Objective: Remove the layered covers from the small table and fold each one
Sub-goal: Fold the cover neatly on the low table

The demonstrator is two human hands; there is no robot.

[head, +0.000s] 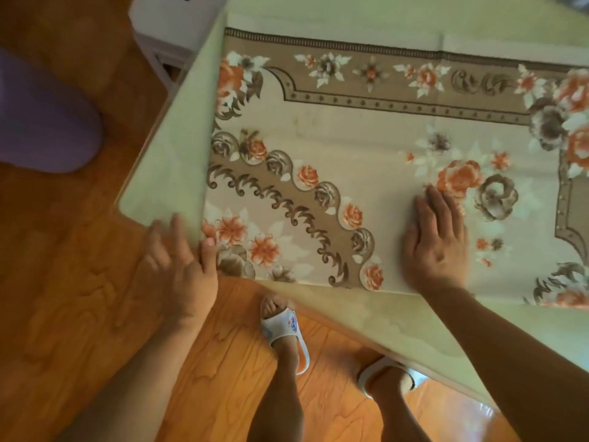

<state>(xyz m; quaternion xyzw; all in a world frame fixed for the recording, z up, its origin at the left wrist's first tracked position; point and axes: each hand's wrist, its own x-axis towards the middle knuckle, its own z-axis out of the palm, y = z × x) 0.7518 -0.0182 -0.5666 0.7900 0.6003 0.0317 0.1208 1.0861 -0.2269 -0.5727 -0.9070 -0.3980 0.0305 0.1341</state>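
Head view, looking down: one floral cover, cream with brown borders and orange flowers, lies flat on the small table's surface, which shows pale green along the left and near edges. The cover looks folded, with a plain cream strip showing along its far edge. Left hand is at the cover's near-left corner, fingers spread and blurred, thumb tip touching the corner edge; whether its grip is clamped on the cloth or just resting there, cannot tell. Right hand lies palm down on the cover near an orange rose print, fingers straight and together, pressing flat, grip apart and holding nothing. No containers in sight. No readable writing or brand; the left slipper has a small blue and red print on its strap, too blurred to read. Count: one cover visible, two hands, two white slippers, the right slipper partly tucked under the table edge. Wooden floor all around. A purple rounded object sits on the floor at far left, and a white piece of furniture stands just past the table's far-left corner.
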